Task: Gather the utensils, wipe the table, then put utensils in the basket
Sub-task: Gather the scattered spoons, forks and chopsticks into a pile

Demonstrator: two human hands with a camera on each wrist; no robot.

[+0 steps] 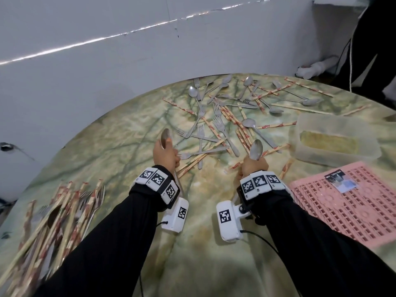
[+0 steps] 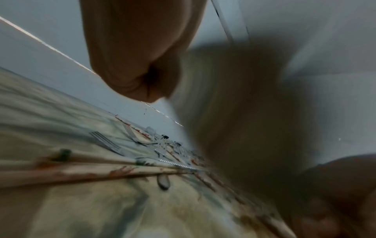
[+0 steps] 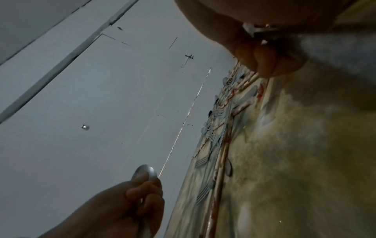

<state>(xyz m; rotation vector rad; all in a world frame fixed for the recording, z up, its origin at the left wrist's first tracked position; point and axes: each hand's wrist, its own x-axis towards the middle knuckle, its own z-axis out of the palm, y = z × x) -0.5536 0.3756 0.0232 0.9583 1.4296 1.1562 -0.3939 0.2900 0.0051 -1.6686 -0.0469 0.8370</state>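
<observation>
My left hand (image 1: 165, 156) grips a metal spoon (image 1: 166, 138) by its handle, bowl pointing up, just above the table. My right hand (image 1: 255, 166) grips a second spoon (image 1: 256, 150) the same way. Several forks, spoons and red-patterned chopsticks (image 1: 222, 116) lie scattered beyond both hands. A gathered pile of chopsticks and forks (image 1: 57, 211) lies at the near left. The pink basket (image 1: 347, 209) sits upside down at the right. In the right wrist view the left hand (image 3: 130, 202) shows its spoon (image 3: 145, 171). The left wrist view is blurred; a fork (image 2: 105, 141) and chopsticks (image 2: 97, 169) show.
A clear plastic container (image 1: 317, 125) stands right of the scattered utensils, behind the basket. The round marble-patterned table (image 1: 120, 133) is backed by a white wall (image 1: 107, 61). A dark-clothed person stands at the far right (image 1: 372, 39). Bare tabletop lies between my forearms.
</observation>
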